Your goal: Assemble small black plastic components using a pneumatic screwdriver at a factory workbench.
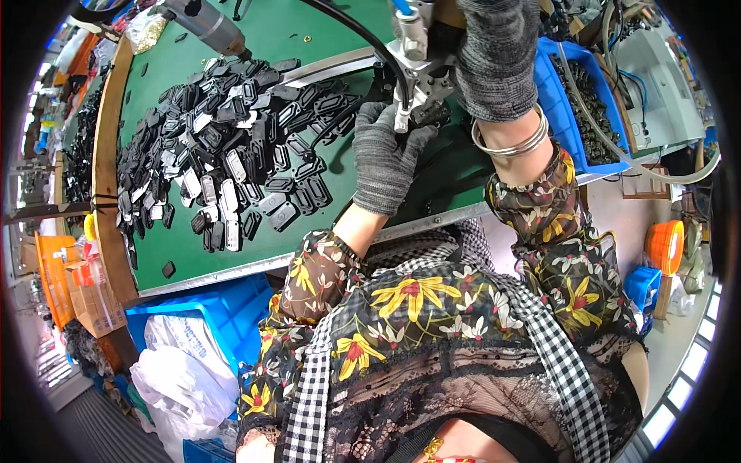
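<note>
My left hand (384, 158), in a grey knit glove, is at the foot of a silver metal machine head (417, 65) with a black hose. Its fingers are bent and its thumb reaches right, toward a dark block (431, 116) under the head; what they grip is hidden. My right hand (498, 62), gloved in the same way, is raised to the right of the machine head, and its fingers do not show. Left of my left hand, a large heap of small black oblong plastic parts (231, 139) spreads over the green tabletop (324, 224).
A grey cylindrical tool (207, 29) hangs above the heap. On the right stands a blue bin (563, 100) of small dark parts, with a clear hose (656, 170) beside it. Below the table's front edge, a blue crate (224, 309) holds white plastic bags (181, 386). Wooden boards (106, 154) border the left.
</note>
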The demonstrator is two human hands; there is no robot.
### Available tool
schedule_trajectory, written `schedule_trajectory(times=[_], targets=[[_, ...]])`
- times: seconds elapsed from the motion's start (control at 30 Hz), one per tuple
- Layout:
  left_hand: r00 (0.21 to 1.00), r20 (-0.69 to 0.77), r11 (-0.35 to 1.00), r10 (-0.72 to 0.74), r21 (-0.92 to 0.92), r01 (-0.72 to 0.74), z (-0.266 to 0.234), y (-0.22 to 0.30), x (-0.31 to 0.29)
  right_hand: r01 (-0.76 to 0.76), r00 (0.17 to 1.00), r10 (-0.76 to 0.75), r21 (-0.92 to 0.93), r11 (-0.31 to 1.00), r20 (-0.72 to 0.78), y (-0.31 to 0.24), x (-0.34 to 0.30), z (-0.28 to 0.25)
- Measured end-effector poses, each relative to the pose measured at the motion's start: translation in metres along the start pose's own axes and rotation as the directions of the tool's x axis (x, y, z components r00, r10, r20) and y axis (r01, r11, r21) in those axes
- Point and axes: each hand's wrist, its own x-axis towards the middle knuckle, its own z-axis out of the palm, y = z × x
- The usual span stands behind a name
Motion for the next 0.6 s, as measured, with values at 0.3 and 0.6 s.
schedule_trajectory(times=[0.3, 0.6], targets=[[0.999, -0.035, 1.000, 0.027, -0.004, -0.027, -0.004, -0.022, -0.001, -0.010, 0.999, 0.022, 0.288, 0.957, -0.038, 0.009, -0.001, 0.026], [0.992, -0.094, 0.981, 0.086, 0.181, -0.068, -0.004, -0.023, 0.006, -0.105, 0.994, 0.107, 0.147, 0.984, -0.006, 0.008, 0.035, 0.026]])
